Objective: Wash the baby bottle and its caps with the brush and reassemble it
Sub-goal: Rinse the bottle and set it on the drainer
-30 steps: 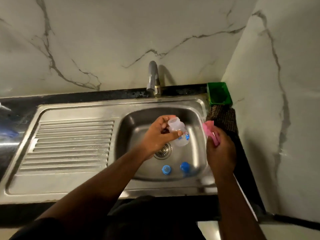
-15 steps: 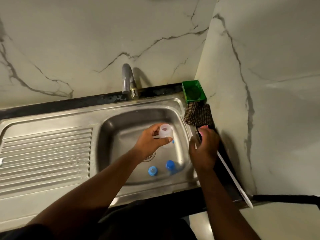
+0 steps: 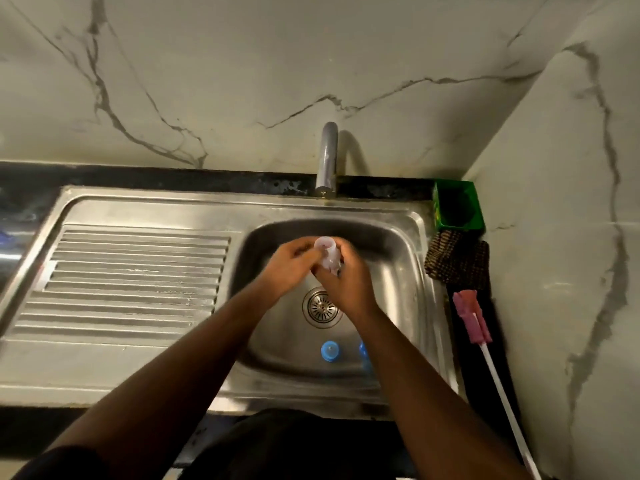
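Observation:
Both hands hold the clear baby bottle (image 3: 327,252) over the steel sink basin (image 3: 398,271), its open mouth up. My left hand (image 3: 289,268) grips it from the left and my right hand (image 3: 346,284) wraps it from the right, hiding most of the body. A blue cap (image 3: 329,350) lies on the basin floor near the front. A second blue cap (image 3: 363,349) beside it is partly hidden by my right forearm. The pink-headed brush (image 3: 471,317) with its long white handle lies on the dark counter right of the sink, held by nobody.
The tap (image 3: 327,157) stands behind the basin, no water visibly running. The drain (image 3: 320,306) is in the basin's middle. A ribbed draining board (image 3: 131,278) lies left. A green tub (image 3: 457,209) and a dark checked cloth (image 3: 457,259) sit in the right corner by the marble wall.
My right hand has put the brush down on the counter at the right and come across to the bottle. Both hands now hold the bottle, farther back under the tap.

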{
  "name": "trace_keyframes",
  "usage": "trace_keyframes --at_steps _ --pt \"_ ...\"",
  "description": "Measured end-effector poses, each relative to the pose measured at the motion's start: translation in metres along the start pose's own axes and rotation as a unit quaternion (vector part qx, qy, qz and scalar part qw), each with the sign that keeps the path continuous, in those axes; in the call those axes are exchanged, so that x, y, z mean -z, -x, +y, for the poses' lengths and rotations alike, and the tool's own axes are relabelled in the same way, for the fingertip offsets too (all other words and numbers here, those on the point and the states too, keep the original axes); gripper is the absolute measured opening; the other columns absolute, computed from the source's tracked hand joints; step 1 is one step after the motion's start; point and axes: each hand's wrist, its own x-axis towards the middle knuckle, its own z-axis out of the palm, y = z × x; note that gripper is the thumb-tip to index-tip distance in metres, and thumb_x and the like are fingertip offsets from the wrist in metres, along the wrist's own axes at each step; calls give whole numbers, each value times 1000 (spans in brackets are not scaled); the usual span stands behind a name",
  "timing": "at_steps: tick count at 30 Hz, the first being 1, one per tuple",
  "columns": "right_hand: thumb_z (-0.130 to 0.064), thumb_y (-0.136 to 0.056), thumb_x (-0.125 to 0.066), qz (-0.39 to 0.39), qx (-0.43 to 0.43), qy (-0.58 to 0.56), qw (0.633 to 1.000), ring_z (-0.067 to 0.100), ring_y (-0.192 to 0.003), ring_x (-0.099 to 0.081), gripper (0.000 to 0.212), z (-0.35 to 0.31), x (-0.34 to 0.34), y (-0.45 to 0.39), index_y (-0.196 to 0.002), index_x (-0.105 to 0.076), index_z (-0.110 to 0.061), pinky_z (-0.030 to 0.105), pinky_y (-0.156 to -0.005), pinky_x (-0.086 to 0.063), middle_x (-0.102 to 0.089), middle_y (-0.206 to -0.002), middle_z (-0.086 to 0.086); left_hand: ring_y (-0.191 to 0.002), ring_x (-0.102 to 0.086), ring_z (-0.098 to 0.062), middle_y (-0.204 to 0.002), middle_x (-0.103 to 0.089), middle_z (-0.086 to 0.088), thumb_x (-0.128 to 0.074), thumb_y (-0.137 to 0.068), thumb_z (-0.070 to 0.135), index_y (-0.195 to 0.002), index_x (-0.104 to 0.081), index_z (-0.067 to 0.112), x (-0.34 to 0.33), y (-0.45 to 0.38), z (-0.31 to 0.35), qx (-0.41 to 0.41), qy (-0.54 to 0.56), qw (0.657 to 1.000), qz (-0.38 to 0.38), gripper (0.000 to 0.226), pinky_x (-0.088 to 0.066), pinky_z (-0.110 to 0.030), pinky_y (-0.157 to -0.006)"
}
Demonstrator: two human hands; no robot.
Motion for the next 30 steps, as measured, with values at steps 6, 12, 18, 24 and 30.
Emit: trace_keyframes --at_steps 6,12,18,24,30 --pt "-50 -81 -78 8 -60 4 998 4 -104 -66 40 4 -18 -33 -117 -61 -42 39 -92 -59 -66 -116 -13 -91 -70 -15 -108 -74 -5 -65 -98 33 -118 -70 19 17 -88 15 67 -49 989 119 25 -59 -32 -79" --pt "-40 -83 -77 37 -90 33 995 2 -95 -68 29 14 -28 -56 -108 -66 -31 30 -85 -57 -72 -103 -13 -88 -68 -23 -96 -69 -5 -71 -96 40 -108 -62 12 -2 -151 46 54 -62 993 87 32 -58 -36 -80" --pt "-37 -83 -80 36 -104 12 994 1 -91 -70 28 19 -29 -63 -107 -67 -30 32 -82 -60 -73 -98 -13 -98 -68 -30 -105 -68 -13 -58 -105 20 -118 -64 4 -7 -161 39 57 -56 990 113 22 -58 -45 -94" --pt "-50 -82 -81 19 -81 17 996 2 -98 -68 43 14 -26 -65 -118 -62 -37 36 -87 -60 -68 -111 -15 -106 -63 -29 -128 -67 -22 -51 -105 21 -131 -63 3 9 -157 43 104 111 988 28 34 -51 -54 -107" --pt "-49 -88 -75 40 -87 -38 995 6 -101 -71 53 -3 -12 -66 -135 -50 -42 36 -84 -63 -71 -118 -11 -79 -73 -23 -110 -72 -26 -58 -102 44 -127 -66 4 16 -125 16 184 175 966 -48 48 -60 -38 -69"
